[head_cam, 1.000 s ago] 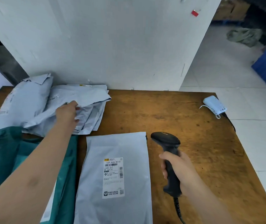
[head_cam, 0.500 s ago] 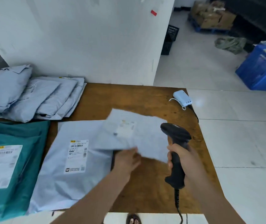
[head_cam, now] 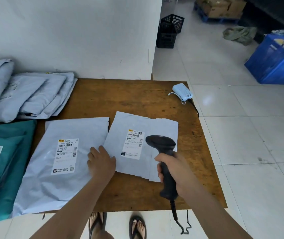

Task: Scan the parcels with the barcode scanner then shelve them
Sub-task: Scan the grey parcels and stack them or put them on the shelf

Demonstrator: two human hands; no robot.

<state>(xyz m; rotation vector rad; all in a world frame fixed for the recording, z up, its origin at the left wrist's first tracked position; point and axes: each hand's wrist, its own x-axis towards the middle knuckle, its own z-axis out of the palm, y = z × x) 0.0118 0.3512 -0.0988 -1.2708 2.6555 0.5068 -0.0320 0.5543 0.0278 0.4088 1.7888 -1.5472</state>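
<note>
The small grey parcel (head_cam: 134,167) lies flat on the table (head_cam: 120,95), a little toward three o'clock of the table's middle. Its label (head_cam: 132,144) faces up, which I judge is so the barcode is open to a reader held above it. The barcode scanner (head_cam: 161,143) hangs over the parcel's three o'clock side with its head tipped toward that label. The right hand (head_cam: 174,171) is wrapped round the handle, and the cable trails off the near edge toward six o'clock. The left hand (head_cam: 101,163) lies palm down with fingers straight, across the seam at the parcel's nine o'clock edge where it meets the larger grey parcel (head_cam: 51,190) — it seems to be pinning the thin bag so it neither curls nor slides during the scan. The larger parcel is also label up, and a teal parcel (head_cam: 8,152) lies beyond it at the table's nine o'clock edge — a row probably laid out for the same pass. A stack of grey parcels (head_cam: 30,95) rests by the wall at ten o'clock, and a pale-blue device (head_cam: 182,93) sits at one o'clock. No shelf is in view.
</note>
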